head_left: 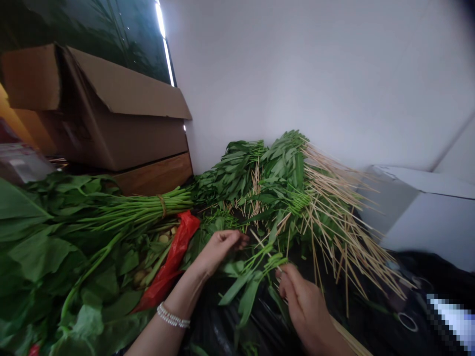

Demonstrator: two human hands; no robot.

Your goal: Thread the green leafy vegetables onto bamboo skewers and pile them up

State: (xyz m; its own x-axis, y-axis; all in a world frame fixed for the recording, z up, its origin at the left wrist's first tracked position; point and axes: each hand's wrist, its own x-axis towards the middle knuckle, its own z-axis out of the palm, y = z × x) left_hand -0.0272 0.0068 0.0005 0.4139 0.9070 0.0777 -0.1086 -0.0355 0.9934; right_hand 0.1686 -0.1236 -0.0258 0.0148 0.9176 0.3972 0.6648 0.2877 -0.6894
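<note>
With its bare tip angled up toward eleven o'clock, the thin wooden skewer (261, 240) sits just below the middle of my view, with green leafy stems (249, 289) gathered on it and leaves drooping toward seven o'clock. My right hand (302, 301), at four o'clock from them, is closed round the skewer, thumb against fingers. My left hand (220, 247), near nine o'clock, has its fingers curled almost together; I can't tell whether anything is pinched there. If I pushed a stem hard against that tip, I think it could split, or the point could slip into my left fingertips; too loose a right grip might let the skewer twist. Black plastic (222, 329) lies under my hands. Toward twelve o'clock rises a leafy pile (284, 160), its sticks (345, 237) fanning out toward three; a careless knock from my right arm could snag or scatter them. A red bag (165, 277) lies at nine, a tied bunch of stems (144, 210) at ten, and an open cardboard box (144, 138) beyond.
</note>
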